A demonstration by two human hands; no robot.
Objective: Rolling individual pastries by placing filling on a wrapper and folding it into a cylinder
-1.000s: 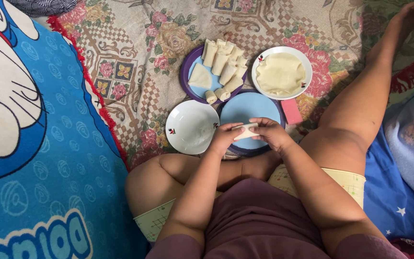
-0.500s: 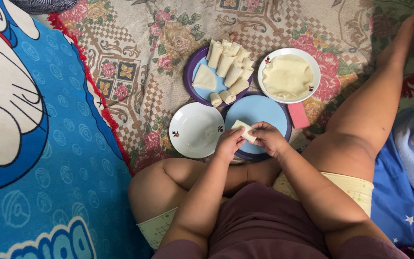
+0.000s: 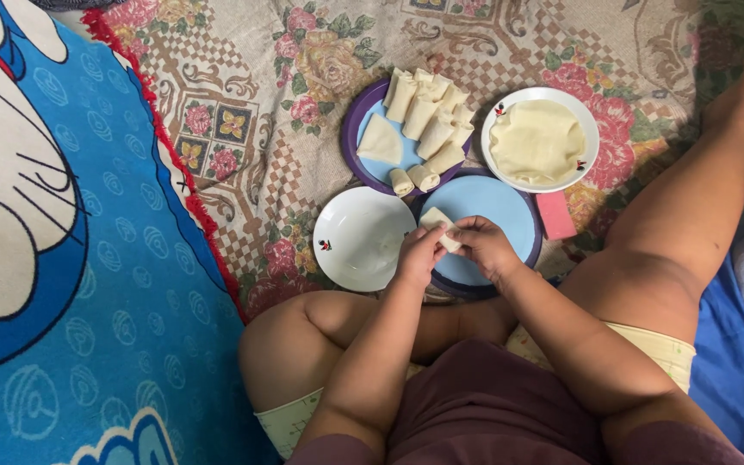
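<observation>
Pinching a pale half-rolled wrapper (image 3: 437, 228) over the blue plate (image 3: 497, 207), the left hand (image 3: 415, 256) and right hand (image 3: 486, 247) both grasp it. Finished rolls (image 3: 428, 116) fill the purple plate (image 3: 356, 129); flat wrappers (image 3: 536, 139) remain stacked.

Both hands, the left hand (image 3: 418, 254) and the right hand (image 3: 484, 245), cover most of the pale roll (image 3: 439, 229) pinched between them, so only 1 end shows and its filling cannot be told. They also hide the near rim of the blue plate (image 3: 497, 207). The cartoon blanket (image 3: 53, 258) is cut off by the left edge, and the tiny marks on the white plate (image 3: 363, 237) are too small to read.
</observation>
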